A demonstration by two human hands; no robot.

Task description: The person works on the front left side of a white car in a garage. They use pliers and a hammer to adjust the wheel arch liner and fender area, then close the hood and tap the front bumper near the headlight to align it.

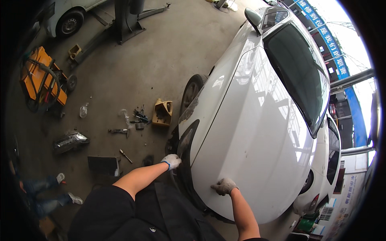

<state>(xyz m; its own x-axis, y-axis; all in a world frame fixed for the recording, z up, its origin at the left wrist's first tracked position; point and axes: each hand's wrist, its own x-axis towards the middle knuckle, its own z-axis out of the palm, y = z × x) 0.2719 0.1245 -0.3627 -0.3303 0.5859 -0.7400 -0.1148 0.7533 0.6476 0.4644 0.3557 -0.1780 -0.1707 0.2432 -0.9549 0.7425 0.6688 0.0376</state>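
Observation:
My left hand (172, 161), in a white glove, reaches to the dark headlamp area (186, 146) at the front left corner of the white car (247, 132); its fingertips are hard to make out. My right hand (224, 186), in a grey glove, is on the hood near its front edge, fingers curled with nothing visible in them. The car's left front wheel (192, 91) shows beside the fender.
Tools (120, 131), a cut yellow jug (161, 112), a loose headlamp (70, 141) and a dark block (102, 164) lie on the floor. An orange machine (42, 78), lift post (126, 20), another person's legs (48, 201) and other cars (70, 24) surround the workspace.

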